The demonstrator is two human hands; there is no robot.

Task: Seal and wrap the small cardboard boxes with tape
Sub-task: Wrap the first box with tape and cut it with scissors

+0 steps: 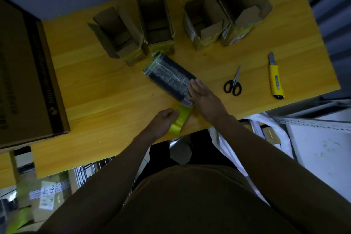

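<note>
My right hand [204, 99] lies fingers-straight on the dark wrapped box [169, 77]; my left hand [165, 120] grips the yellow-green tape roll [180, 119] just below it.

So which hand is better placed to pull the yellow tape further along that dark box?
Probably the left hand: it already grips the yellow tape roll, while the right hand lies flat on the dark box.

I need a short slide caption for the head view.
Right hand presses dark wrapped box; left hand holds yellow-green tape roll.

Print on big carton [28, 74] illegible
</note>
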